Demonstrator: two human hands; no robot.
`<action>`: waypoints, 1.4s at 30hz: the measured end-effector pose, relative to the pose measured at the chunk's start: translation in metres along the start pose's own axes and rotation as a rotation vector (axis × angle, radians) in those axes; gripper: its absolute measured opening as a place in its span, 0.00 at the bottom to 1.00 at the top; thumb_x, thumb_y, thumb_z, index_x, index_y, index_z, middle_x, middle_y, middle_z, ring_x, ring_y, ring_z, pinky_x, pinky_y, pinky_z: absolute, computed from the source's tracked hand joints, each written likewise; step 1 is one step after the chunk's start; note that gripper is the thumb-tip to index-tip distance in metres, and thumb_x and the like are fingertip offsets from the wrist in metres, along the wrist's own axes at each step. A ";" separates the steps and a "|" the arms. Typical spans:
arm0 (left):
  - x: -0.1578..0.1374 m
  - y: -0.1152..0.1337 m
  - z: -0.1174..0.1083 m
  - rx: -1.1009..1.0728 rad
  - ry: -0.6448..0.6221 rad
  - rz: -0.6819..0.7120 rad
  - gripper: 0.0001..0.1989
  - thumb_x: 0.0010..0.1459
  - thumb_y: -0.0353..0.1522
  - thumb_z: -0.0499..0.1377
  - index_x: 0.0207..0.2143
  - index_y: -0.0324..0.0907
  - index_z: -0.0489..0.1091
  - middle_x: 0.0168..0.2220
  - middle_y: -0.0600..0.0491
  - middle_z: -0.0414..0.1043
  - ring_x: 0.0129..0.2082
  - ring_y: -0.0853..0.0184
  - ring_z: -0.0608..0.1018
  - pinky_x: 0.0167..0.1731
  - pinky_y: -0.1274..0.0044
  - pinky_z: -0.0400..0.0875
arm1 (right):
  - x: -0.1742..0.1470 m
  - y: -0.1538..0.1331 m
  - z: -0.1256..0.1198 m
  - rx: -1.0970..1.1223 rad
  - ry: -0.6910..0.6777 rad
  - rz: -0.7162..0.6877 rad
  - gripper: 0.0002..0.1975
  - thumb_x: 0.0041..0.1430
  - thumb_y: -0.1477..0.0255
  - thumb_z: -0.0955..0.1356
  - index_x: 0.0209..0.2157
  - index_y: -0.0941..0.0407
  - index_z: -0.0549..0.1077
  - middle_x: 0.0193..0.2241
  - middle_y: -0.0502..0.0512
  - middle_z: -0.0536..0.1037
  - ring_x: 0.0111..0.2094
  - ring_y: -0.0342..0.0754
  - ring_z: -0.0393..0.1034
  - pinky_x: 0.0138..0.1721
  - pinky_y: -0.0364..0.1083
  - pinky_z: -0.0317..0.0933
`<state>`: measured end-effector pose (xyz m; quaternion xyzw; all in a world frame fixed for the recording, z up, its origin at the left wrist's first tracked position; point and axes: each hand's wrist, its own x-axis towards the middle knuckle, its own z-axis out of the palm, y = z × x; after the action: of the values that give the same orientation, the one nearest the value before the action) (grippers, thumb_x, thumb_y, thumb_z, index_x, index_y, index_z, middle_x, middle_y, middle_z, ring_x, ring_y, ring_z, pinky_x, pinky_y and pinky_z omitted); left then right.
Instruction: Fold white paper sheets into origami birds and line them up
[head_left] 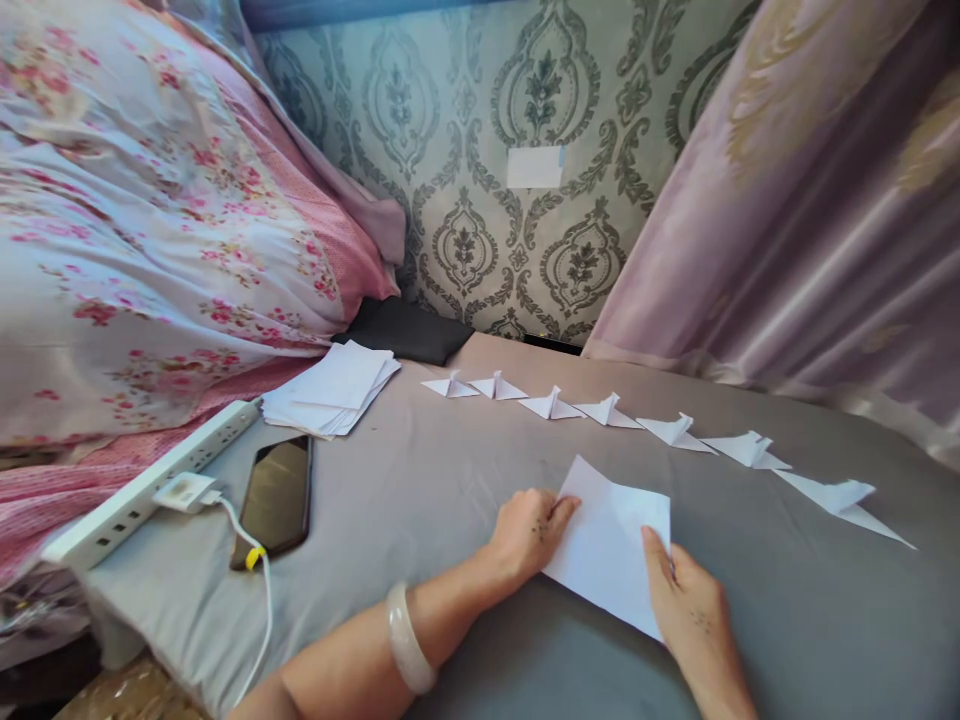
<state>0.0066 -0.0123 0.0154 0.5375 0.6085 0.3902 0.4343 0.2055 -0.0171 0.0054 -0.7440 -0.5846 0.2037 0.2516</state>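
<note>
Pinched at its two side edges, one white rectangular sheet of thin paper (pixel 607 545) is held between a left hand (pixel 534 535) and a right hand (pixel 694 600). Each thumb lies on the upper face near the edge; the fingers beneath are mostly hidden, so how firmly they press cannot be told.

For a landmark, take the row of seven folded white paper figures with pointed wings (pixel 611 410). The sheet is on the near side of that row, apart from it, over a grey cloth-covered surface (pixel 420 480); whether it touches the cloth is unclear. Left of the row lies a loose stack of white paper sheets (pixel 330 390). Farther left of the row, and nearer the person, is a dark, glossy smartphone (pixel 274 500), with a long white plastic power strip (pixel 139 505) beyond it.

The sheet should be nearly weightless and flexible; its upper edge already dips between the hands. It would probably crease or tear under a hard tug, so opposite edges, taken lightly between thumb and fingers, seem the best hold.
</note>
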 end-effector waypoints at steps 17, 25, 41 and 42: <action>0.006 0.005 -0.003 -0.356 -0.367 -0.124 0.16 0.47 0.43 0.61 0.25 0.39 0.65 0.16 0.61 0.62 0.13 0.78 0.60 0.15 0.83 0.51 | 0.006 -0.003 -0.010 0.089 0.299 0.012 0.19 0.58 0.55 0.56 0.20 0.51 0.59 0.15 0.52 0.66 0.19 0.48 0.58 0.22 0.45 0.51; 0.007 0.007 -0.005 -0.288 -0.388 -0.071 0.20 0.47 0.48 0.61 0.24 0.40 0.62 0.16 0.61 0.62 0.14 0.78 0.58 0.16 0.82 0.47 | 0.005 -0.002 -0.011 0.117 0.400 0.016 0.20 0.59 0.55 0.53 0.20 0.51 0.54 0.15 0.49 0.63 0.20 0.46 0.55 0.25 0.45 0.49; 0.006 0.013 0.001 -0.133 -0.260 0.075 0.23 0.47 0.47 0.62 0.18 0.40 0.59 0.12 0.62 0.55 0.13 0.79 0.55 0.15 0.83 0.43 | 0.016 0.011 -0.016 0.347 0.376 0.188 0.14 0.65 0.64 0.62 0.40 0.59 0.72 0.40 0.59 0.75 0.40 0.50 0.70 0.42 0.52 0.65; 0.005 0.013 0.000 -0.132 -0.255 0.078 0.23 0.47 0.47 0.62 0.17 0.40 0.59 0.12 0.62 0.55 0.13 0.79 0.54 0.15 0.83 0.43 | 0.018 0.014 -0.018 0.384 0.369 0.213 0.14 0.64 0.64 0.64 0.46 0.58 0.71 0.45 0.58 0.74 0.43 0.49 0.70 0.44 0.53 0.66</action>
<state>0.0103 -0.0053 0.0267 0.5761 0.5000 0.3745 0.5271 0.2315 -0.0045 0.0107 -0.7646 -0.3979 0.1970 0.4672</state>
